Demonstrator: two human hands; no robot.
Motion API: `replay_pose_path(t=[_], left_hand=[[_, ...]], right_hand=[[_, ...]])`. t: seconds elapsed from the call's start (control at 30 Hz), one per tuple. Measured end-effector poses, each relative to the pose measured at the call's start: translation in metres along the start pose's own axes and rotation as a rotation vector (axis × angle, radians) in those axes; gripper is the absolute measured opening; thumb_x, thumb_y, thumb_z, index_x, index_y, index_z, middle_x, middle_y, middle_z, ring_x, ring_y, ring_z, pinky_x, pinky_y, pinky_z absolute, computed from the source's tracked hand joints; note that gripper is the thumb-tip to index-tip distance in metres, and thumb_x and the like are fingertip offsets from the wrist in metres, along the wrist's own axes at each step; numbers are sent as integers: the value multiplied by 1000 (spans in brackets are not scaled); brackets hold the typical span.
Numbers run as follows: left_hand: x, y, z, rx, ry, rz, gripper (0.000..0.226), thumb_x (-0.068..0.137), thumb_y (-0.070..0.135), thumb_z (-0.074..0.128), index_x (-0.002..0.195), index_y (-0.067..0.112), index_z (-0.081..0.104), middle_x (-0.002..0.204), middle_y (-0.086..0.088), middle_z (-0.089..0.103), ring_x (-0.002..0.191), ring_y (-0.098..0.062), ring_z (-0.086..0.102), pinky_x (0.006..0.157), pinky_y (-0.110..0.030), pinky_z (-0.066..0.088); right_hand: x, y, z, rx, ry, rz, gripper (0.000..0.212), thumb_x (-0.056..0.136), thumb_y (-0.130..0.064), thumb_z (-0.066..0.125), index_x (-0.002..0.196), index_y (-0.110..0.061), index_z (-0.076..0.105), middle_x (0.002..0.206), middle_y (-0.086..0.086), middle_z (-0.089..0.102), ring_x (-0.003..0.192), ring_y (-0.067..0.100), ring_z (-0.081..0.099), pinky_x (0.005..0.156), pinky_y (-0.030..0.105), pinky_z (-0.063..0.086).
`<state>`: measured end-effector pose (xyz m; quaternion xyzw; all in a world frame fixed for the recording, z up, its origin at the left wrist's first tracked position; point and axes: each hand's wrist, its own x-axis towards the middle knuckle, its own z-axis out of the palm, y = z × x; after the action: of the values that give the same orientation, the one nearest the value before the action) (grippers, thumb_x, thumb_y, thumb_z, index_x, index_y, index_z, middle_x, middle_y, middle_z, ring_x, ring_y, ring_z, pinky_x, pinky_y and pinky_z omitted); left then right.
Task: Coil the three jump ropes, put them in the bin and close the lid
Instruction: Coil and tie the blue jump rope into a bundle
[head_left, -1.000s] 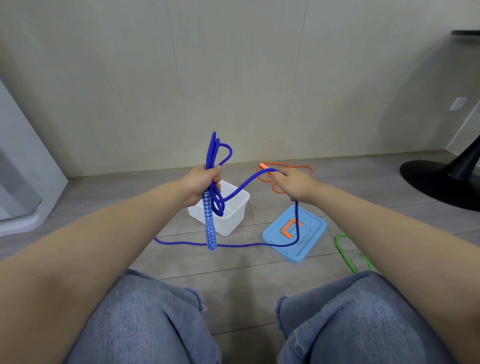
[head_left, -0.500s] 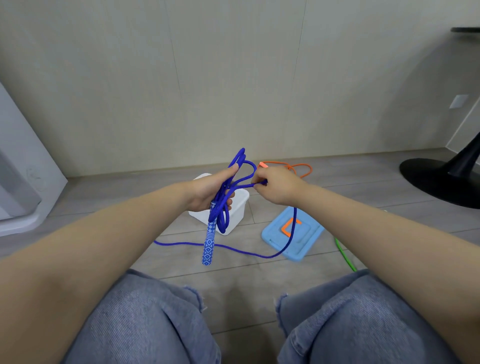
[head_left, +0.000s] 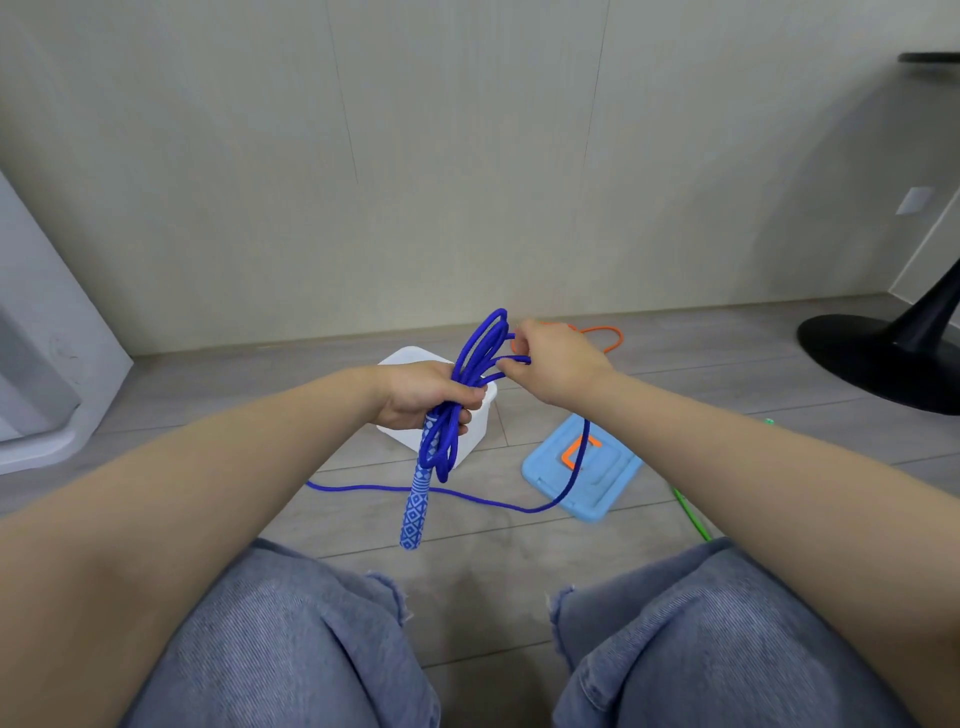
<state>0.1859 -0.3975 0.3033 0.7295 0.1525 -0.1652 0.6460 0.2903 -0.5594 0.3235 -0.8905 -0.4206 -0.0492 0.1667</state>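
Left hand (head_left: 421, 395) has a closed grip around a bundle of blue jump rope (head_left: 470, 374) loops, several strands bunched and sticking up past the fist, shorter loops hanging below it. Patterned blue-and-white handle (head_left: 417, 506) dangles down from that fist, diamond print, tilted slightly. Behind the left hand sits the white bin (head_left: 470, 441) on the floor, mostly hidden, lid off. Right hand (head_left: 550, 364) pinches a strand of the same blue rope just beside the top of the bundle; from there the rope drops down across the lid, then trails left along the grey wood floor (head_left: 727, 364). Light blue lid (head_left: 608, 480) lies flat on the floor right of the bin, orange latch (head_left: 574, 452) on top. Orange jump rope (head_left: 610, 335) lies on the floor behind the right hand, partly hidden. Green jump rope (head_left: 691, 512) on the floor by the right forearm, only a short piece visible. Denim knees at the bottom, black pedestal base (head_left: 872, 364) far right.
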Motion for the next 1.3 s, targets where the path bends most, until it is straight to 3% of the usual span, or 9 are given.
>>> replay_pose_path(t=[0.1,0.2,0.4,0.53,0.73,0.83,0.93,1.1,1.3], left_hand=[[2,0,-4,50,55,2,8,97,20,55,97,13,52,74,0,50,60,-12,50,72,-30,51],[1,2,-7,125,110,2,13,99,24,51,91,14,49,69,2,52,56,-12,50,64,-28,51],[-11,0,-24,662,218,-86,18,99,33,46,99,15,49,80,0,54,70,-19,50,72,-31,44],[-13,0,-25,904,303,-138,18,99,28,41,100,11,47,87,-4,54,72,-19,46,63,-27,38],[0,1,-27,389,550,16,7,94,13,42,87,14,43,74,-4,45,60,-16,38,54,-26,32],[2,1,-28,200,576,49,7,94,13,45,86,13,45,75,-3,48,61,-15,41,55,-25,36],[3,2,-26,66,556,82,10,94,17,48,85,14,46,74,-1,48,60,-15,42,55,-25,38],[6,3,-20,-81,469,134,20,98,26,50,83,14,46,76,-3,47,68,-19,47,64,-30,43],[8,4,-11,-158,380,186,16,99,25,50,89,12,52,77,-3,51,72,-20,47,79,-37,40]], right_hand=[[1,8,0,-229,11,52,52,87,-63,48,65,-16,48,63,0,53,68,24,57,52,26,36],[0,19,-2,-244,-35,145,65,79,-78,44,60,-16,46,59,-1,49,64,21,54,54,28,35],[-7,55,-15,-86,-129,198,57,84,-66,52,55,-17,46,60,0,46,68,22,49,53,29,31],[-14,73,-19,-50,-146,299,53,90,-53,54,53,-18,43,55,-1,42,60,18,45,49,29,27],[4,57,-8,157,103,283,25,100,-16,37,88,-6,56,87,17,62,83,35,55,65,34,36],[6,40,-4,428,133,193,20,100,-17,37,89,-14,54,69,-3,52,64,21,47,58,26,32],[8,31,2,481,59,112,24,99,-28,40,100,-23,64,72,-3,58,65,16,53,64,31,45],[8,10,-1,584,-134,68,30,98,-22,40,105,-21,69,75,0,57,61,11,43,59,24,34],[1,-11,-7,819,-287,128,37,87,-5,44,106,-20,71,52,-18,52,57,11,33,52,21,29]])
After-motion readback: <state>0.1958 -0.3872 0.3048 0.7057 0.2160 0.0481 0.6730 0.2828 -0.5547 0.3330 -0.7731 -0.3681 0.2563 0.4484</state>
